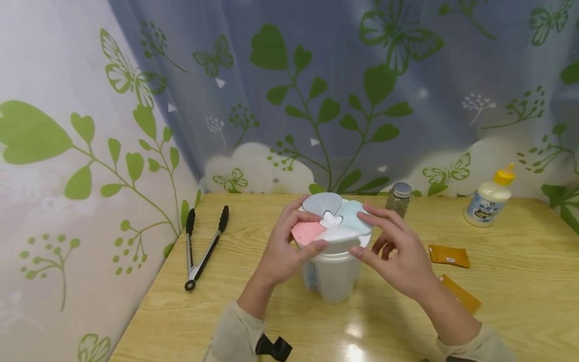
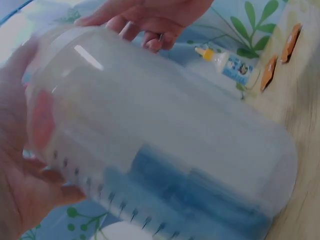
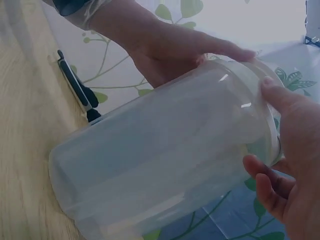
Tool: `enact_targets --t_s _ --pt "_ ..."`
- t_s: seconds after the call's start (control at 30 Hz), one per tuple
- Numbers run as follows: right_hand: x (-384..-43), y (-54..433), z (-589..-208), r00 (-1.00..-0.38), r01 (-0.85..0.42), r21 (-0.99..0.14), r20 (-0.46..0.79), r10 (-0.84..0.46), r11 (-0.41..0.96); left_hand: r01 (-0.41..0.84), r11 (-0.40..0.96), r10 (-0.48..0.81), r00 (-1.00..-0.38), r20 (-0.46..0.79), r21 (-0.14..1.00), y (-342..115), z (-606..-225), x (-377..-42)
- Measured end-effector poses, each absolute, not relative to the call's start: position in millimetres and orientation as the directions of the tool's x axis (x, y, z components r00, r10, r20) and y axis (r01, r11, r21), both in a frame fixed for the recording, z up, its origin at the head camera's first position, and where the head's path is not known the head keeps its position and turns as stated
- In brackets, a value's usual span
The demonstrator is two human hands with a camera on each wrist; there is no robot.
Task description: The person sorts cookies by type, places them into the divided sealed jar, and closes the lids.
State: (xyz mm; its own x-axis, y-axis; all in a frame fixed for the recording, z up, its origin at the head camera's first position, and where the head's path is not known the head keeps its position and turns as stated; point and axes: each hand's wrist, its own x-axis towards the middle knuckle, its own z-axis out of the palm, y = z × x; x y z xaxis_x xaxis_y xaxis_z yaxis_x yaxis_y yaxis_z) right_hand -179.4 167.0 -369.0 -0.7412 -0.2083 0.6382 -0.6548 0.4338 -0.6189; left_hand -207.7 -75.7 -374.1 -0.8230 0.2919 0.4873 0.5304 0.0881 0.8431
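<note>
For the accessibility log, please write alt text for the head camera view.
Two hands, left hand and right hand, grip the petal-patterned lid of a translucent container standing on a wooden table. Tongs lie left; a spice jar, squeeze bottle and orange packets sit right.

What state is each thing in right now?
Container: upright on table, lid on.
Left hand: grips lid rim.
Right hand: fingers on lid rim.
Tongs: lying flat, untouched.
Glue bottle: upright, capped.
Spice jar: upright, capped.
</note>
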Motion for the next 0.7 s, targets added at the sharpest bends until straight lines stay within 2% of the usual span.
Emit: enact_targets --t_s 0.1,0.17,0.27,0.37,0.53,0.7 --pt "-177.2 163.4 -368.6 -0.766 -0.635 -0.674 0.615 -0.19 0.377 0.525 0.022 0.195 -0.837 0.511 0.851 -71.3 -372.6 -206.7" --pt "-175.0 164.4 -368.4 -0.804 -0.593 -0.739 0.563 -0.192 0.318 0.525 0.009 0.153 -0.842 0.518 0.851 -68.3 -372.5 -205.8" --pt "-173.4 170.9 -366.7 -0.866 -0.494 -0.846 0.459 -0.197 0.2 0.531 0.032 0.135 -0.842 0.523 0.847 -66.0 -372.9 -205.6" --pt "-173.2 181.3 -364.2 -0.912 -0.382 -0.914 0.35 -0.213 0.138 0.546 0.073 0.13 -0.835 0.535 0.835 -66.9 -374.3 -206.3" --pt "-172.1 204.6 -363.2 -0.909 -0.309 -0.945 0.26 -0.325 0.108 0.583 0.09 0.117 -0.812 0.572 0.808 -70.4 -376.9 -207.2" --pt "-169.8 234.6 -370.3 -0.886 -0.333 -0.931 0.255 -0.387 0.148 0.584 0.083 0.14 -0.809 0.571 0.807 -71.8 -376.1 -207.4"
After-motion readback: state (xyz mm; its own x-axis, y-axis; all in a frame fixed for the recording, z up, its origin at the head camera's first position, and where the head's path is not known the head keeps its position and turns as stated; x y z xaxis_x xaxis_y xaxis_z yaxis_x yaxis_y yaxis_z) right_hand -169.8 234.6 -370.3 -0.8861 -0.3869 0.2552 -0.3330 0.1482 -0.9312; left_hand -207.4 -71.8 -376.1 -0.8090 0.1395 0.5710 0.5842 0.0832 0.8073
